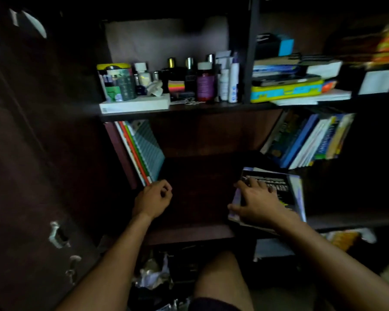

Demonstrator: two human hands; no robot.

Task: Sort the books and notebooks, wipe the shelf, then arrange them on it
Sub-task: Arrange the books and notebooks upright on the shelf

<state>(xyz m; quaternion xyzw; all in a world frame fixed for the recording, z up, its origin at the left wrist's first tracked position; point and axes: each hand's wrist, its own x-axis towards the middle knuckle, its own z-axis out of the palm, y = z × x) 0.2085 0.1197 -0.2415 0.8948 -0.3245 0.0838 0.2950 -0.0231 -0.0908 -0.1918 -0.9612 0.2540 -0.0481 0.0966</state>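
Head view: the left hand point(152, 199), at centre-left of the frame, hovers over the dark shelf point(198, 194) with fingers curled on nothing. The right hand point(259, 202), fingers spread, presses flat on a dark-covered book point(285, 191) at centre-right, thumb at its left edge. The book lies flat, its long axis running toward the shelf's back.

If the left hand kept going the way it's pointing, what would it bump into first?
Probably the leaning notebooks. The left hand, fingers curled and holding nothing, sits just below their bottom corners, pointing up toward them. Depth is hard to judge in the dark shelf.
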